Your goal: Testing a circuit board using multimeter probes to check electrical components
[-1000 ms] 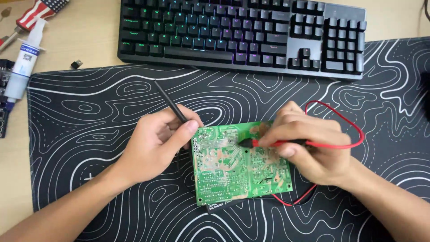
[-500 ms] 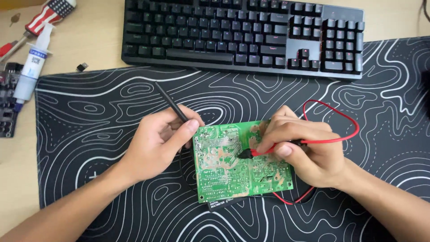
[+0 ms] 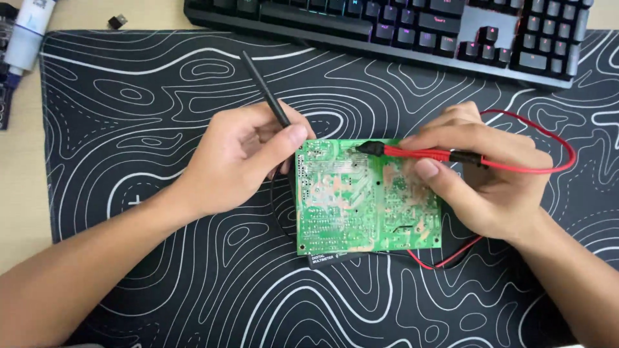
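A green circuit board (image 3: 361, 206) lies solder side up on a black desk mat (image 3: 161, 84) with white wavy lines. My left hand (image 3: 248, 154) grips a thin black test probe (image 3: 263, 87) at the board's left edge, its shaft pointing up and away. My right hand (image 3: 480, 174) holds a red test probe (image 3: 419, 153) whose black tip rests near the board's upper middle. A red lead (image 3: 561, 151) loops around the right hand and passes under the board's lower right corner.
A black keyboard (image 3: 412, 29) with lit keys lies along the far edge of the mat. A white tube (image 3: 29, 35) and a small black piece (image 3: 117, 21) sit on the wooden table at the upper left. A black device with a white label (image 3: 325, 259) peeks out under the board.
The view has moved closer and down, so the keyboard sits higher in frame. The red probe's tip has shifted up toward the board's top edge. The left hand has stayed at the board's left edge.
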